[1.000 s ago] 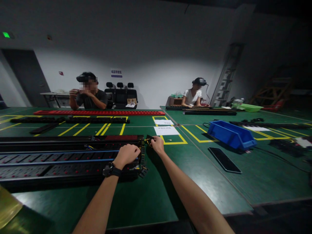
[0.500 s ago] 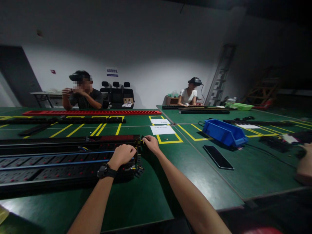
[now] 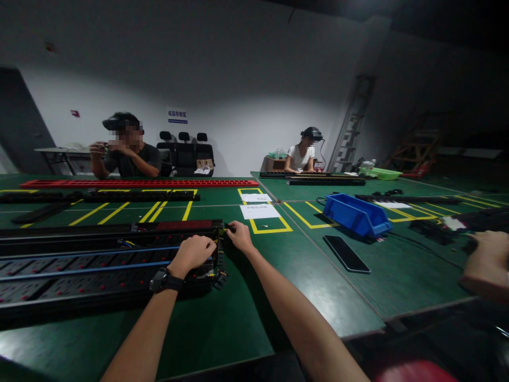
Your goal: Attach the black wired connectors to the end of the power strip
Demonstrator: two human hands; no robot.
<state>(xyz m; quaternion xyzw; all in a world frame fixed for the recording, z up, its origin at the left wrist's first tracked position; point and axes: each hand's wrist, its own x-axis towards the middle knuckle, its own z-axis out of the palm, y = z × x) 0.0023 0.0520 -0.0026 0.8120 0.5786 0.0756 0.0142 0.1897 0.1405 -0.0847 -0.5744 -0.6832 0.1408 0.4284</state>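
Observation:
Several long black power strips (image 3: 91, 284) with rows of sockets and red dots lie side by side at the left, blue lines running along them. My left hand (image 3: 194, 253), a watch at its wrist, is closed over the right-hand end of the strips, fingertips curled down among the end parts. Just beyond it, my right hand (image 3: 240, 237) pinches a small black end piece (image 3: 229, 227) against the end of the farthest strip. Small wires show there. A loose black connector-like part (image 3: 220, 279) hangs at the nearest strip's end.
A blue bin (image 3: 353, 215) and a phone (image 3: 347, 253) lie to the right on the green table. Paper sheets (image 3: 260, 211) lie ahead, near a long red rail (image 3: 139, 184). Two people sit across the table; another person's hand (image 3: 487, 257) is at the right edge.
The view has shifted slightly, so the scene sits a little further left. My right hand has drawn back a little, showing more of the black end piece. The left hand stays at the strips.

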